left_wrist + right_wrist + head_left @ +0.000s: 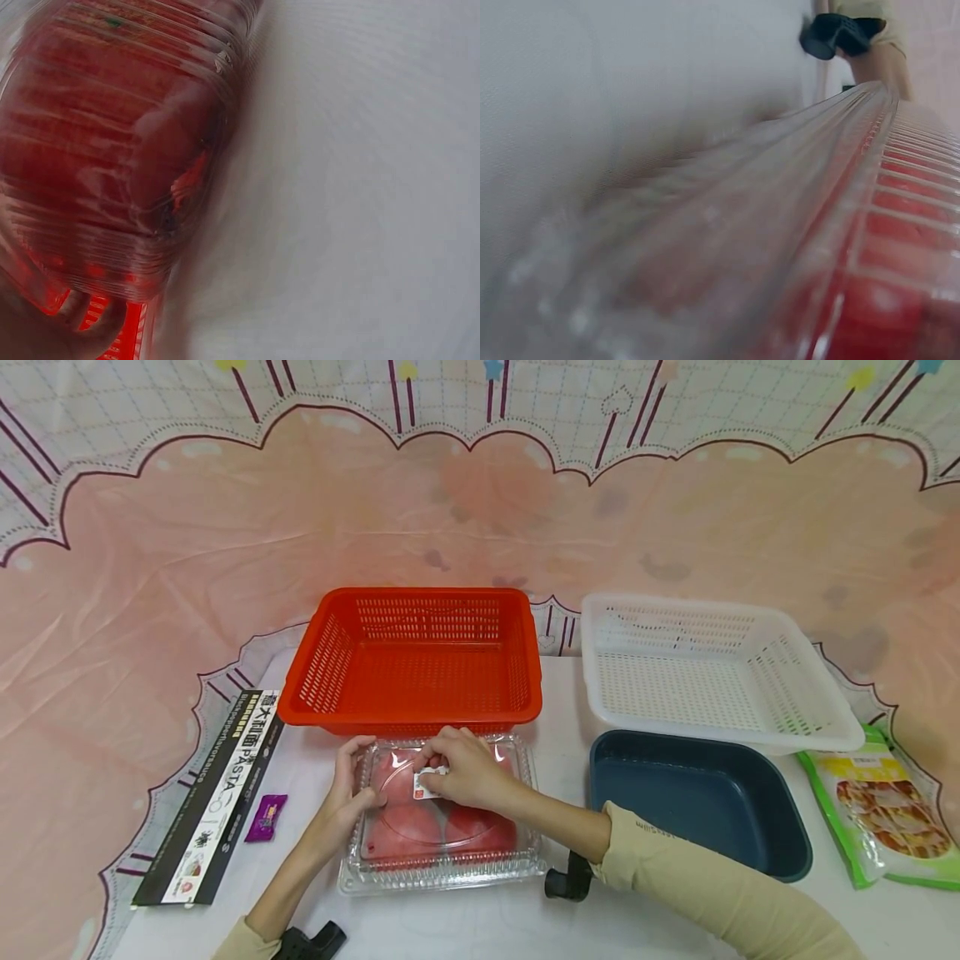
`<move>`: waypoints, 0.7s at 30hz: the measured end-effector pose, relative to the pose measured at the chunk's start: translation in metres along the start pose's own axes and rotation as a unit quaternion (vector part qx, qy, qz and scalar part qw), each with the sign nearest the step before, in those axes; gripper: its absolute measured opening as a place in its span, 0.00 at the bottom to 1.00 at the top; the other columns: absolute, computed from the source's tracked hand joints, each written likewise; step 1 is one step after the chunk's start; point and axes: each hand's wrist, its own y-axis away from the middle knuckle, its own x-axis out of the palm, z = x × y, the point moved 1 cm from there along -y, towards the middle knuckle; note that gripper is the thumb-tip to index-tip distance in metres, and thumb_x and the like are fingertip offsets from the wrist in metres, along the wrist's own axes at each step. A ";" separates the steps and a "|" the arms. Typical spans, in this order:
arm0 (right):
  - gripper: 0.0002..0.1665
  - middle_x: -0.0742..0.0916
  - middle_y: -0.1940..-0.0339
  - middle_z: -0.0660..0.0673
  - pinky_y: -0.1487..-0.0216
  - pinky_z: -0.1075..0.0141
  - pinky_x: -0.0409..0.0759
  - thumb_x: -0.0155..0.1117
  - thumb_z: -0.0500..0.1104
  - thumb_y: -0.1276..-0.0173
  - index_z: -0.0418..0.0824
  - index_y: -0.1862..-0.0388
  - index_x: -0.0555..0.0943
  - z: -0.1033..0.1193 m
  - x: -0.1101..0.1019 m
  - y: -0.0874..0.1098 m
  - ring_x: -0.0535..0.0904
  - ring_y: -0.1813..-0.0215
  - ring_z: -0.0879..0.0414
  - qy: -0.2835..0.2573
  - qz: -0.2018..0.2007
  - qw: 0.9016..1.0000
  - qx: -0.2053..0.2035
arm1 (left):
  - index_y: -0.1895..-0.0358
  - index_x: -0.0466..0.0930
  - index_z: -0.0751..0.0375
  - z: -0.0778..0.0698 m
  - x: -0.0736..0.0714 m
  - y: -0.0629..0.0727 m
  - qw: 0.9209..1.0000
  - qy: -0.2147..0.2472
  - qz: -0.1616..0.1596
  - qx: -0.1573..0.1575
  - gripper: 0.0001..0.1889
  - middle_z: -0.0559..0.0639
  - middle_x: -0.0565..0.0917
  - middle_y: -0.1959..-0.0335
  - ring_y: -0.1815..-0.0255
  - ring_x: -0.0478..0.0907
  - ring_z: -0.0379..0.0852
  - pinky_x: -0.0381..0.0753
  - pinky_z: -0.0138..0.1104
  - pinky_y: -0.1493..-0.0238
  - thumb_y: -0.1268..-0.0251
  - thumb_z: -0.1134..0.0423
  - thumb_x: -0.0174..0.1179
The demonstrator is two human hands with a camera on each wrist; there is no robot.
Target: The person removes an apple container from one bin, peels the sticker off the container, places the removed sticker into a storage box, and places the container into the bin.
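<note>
A: Where is your box (442, 883), and what do your hands have?

B: It lies flat on the table (435, 935), just in front of the red basket (405, 725), its red contents (401, 835) showing through clear plastic. Your left hand (343, 810) grips its left side, thumb over the lid (435, 862). Your right hand (472, 772) has its fingers curled at the white label (422, 792) on top, and seems to pinch it.

A: What could go wrong for you?

B: I'd judge 3 things. Tug up sharply and the lid may lift with the label, since you steady only 1 side. Pull with too small a pinch and the paper could tear, leaving you a stuck scrap. Press your left thumb too hard and the thin plastic might buckle.

A: And your arm?

B: Your right sleeve (697, 877) overlaps the blue tub (690, 793) in the head view; I can't tell whether they touch. Swing your elbow outward and you could nudge it.
</note>
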 end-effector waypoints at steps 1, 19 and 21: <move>0.04 0.79 0.66 0.50 0.51 0.64 0.61 0.66 0.39 0.39 0.44 0.64 0.84 0.000 0.000 0.000 0.69 0.58 0.57 0.000 0.000 1.000 0.000 | 0.31 0.45 0.62 0.000 0.000 0.000 1.000 0.000 0.000 -0.001 0.38 0.60 0.48 0.28 0.25 0.41 0.60 0.35 0.67 0.29 0.49 0.70 0.49; 0.07 0.81 0.68 0.50 0.56 0.68 0.61 0.65 0.38 0.39 0.45 0.63 0.85 0.001 0.003 0.000 0.69 0.61 0.58 0.007 -0.031 0.999 -0.010 | 0.31 0.46 0.61 -0.001 0.000 0.001 1.000 -0.001 -0.001 -0.002 0.37 0.61 0.47 0.28 0.25 0.39 0.59 0.34 0.67 0.29 0.48 0.70 0.48; 0.06 0.81 0.68 0.50 0.56 0.68 0.61 0.65 0.38 0.39 0.44 0.64 0.85 0.001 0.003 0.000 0.69 0.61 0.58 0.008 -0.034 0.999 -0.011 | 0.31 0.46 0.61 -0.001 0.000 0.001 1.000 0.000 0.000 0.000 0.37 0.60 0.47 0.28 0.25 0.39 0.59 0.34 0.67 0.29 0.48 0.70 0.48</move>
